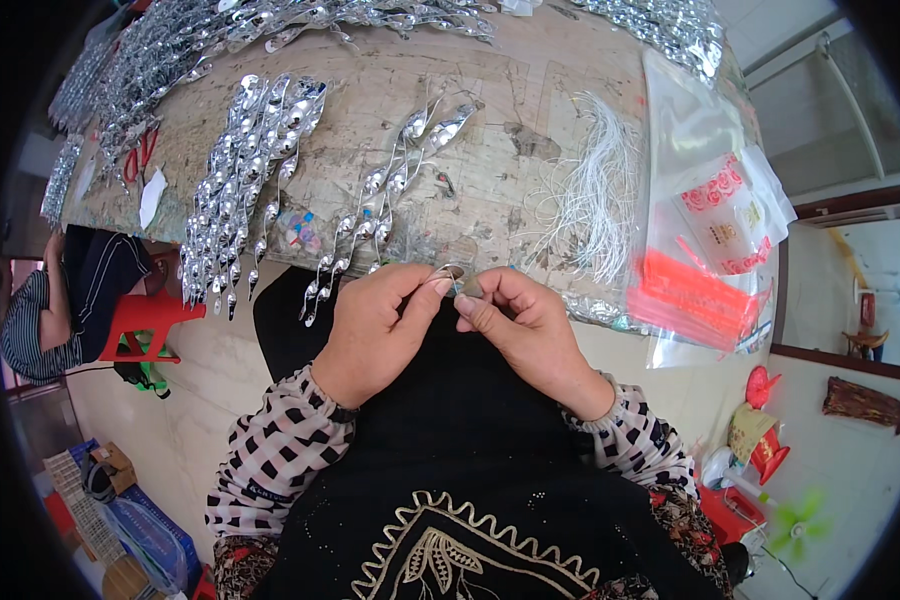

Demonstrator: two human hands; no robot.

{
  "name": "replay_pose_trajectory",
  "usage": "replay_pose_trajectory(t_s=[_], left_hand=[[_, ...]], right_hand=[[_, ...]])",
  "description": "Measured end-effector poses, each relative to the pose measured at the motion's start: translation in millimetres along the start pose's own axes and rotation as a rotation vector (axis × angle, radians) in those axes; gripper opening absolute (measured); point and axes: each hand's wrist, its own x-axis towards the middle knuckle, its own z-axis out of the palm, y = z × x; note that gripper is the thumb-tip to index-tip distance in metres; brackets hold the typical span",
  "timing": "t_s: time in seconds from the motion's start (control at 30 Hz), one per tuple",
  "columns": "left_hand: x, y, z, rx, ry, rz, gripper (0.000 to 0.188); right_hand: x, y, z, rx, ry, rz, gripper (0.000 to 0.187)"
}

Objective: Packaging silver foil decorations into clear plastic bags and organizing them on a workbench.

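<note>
My left hand (380,325) and my right hand (530,335) meet at the table's near edge, fingertips almost touching. Left thumb and forefinger pinch a small shiny piece (452,271) with what looks like a thin thread. The right fingers are pinched beside it; what they hold is too small to make out. Just beyond my left hand lie a few twisted silver spiral strips (395,180), their lower ends hanging over the edge. Farther left is a thicker bunch of silver spirals (250,180), also overhanging. White strings (602,185) lie in a loose bundle right of my hands.
The worn table (510,90) carries heaped silver spirals (200,45) at the far side. Red scissors (140,155) lie at left. Clear plastic bags (725,210) and a pink-red packet stack (695,300) are at right. Another person sits at left, near a red stool (150,325).
</note>
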Motion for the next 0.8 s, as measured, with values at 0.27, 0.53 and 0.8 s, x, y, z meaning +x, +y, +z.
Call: replay_pose_trajectory(t_s=[0.27,0.53,0.8], left_hand=[[0.2,1.1,-1.4,0.049,0.008,0.071,0.015],[-0.2,-0.2,-0.7,0.093,0.002,0.139,0.015],[-1.0,-2.4,0.1,0.051,-0.008,0.102,0.016]], right_hand=[[-0.3,-2.3,0.8,0.011,0.011,-0.019,0.011],[1.2,1.5,0.9,-0.004,0.059,-0.041,0.009],[-1.4,-1.3,4.7,-0.25,0.126,-0.153,0.008]])
